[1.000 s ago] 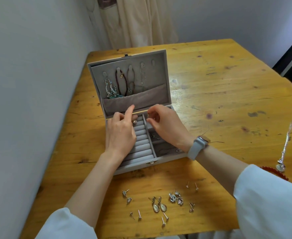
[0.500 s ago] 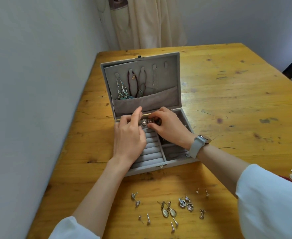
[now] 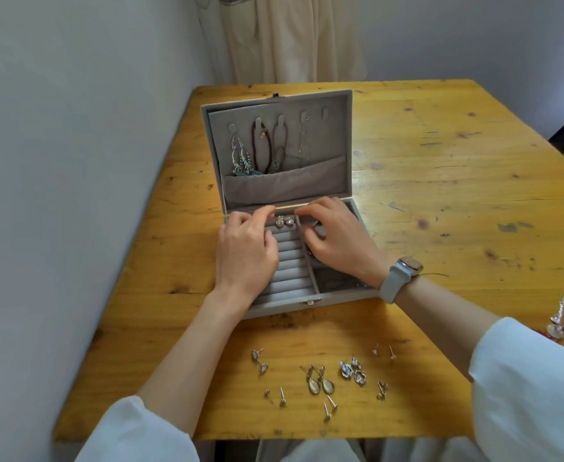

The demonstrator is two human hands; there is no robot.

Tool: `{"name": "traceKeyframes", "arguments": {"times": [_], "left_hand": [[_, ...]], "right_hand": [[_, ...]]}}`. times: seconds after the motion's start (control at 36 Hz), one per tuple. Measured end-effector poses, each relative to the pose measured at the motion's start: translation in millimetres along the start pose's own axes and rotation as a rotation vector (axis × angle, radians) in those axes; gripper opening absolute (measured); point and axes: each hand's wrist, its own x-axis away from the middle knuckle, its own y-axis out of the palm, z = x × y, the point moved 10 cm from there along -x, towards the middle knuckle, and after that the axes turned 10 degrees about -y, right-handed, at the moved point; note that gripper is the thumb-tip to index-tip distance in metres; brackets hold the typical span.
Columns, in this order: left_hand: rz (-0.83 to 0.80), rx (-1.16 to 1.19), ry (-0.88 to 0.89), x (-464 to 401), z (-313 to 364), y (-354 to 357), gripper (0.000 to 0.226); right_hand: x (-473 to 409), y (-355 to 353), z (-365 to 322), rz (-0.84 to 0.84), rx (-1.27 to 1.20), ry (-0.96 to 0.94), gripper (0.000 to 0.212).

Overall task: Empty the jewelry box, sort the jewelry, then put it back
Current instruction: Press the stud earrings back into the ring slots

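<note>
Fingers [image 3: 270, 211] of both my hands curl loosely around a seated earring pair [image 3: 284, 221] in the jewelry box [image 3: 284, 305]; grip unclear. Many earrings [image 3: 320, 383] await on the bench [image 3: 440, 201].

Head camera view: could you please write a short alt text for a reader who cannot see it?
Two hands, the left hand and right hand, reach into an open grey jewelry box on a wooden table, beside a pair of sparkly earrings in the top ring roll. Necklaces hang in the lid; loose earrings lie in front.
</note>
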Motion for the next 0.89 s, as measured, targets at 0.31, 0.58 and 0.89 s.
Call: {"name": "traceKeyframes", "arguments": {"times": [0.31,0.58,0.89], "left_hand": [[-0.151,0.362,-0.163,88.3,-26.3,-58.8,0.015],[-0.255,0.292,-0.262,132.5,-60.2,-36.7,0.023],[-0.273,0.162,-0.146,131.5,-53.2,-29.3,0.026]], "right_hand": [[68.6,6.5,-98.9,-0.239,-0.181,-0.219,0.012],[90.2,55.8,-127.2,-0.443,-0.04,-0.239,0.018],[88.7,47.3,-111.5,-0.496,-0.167,-0.161,0.003]]}}
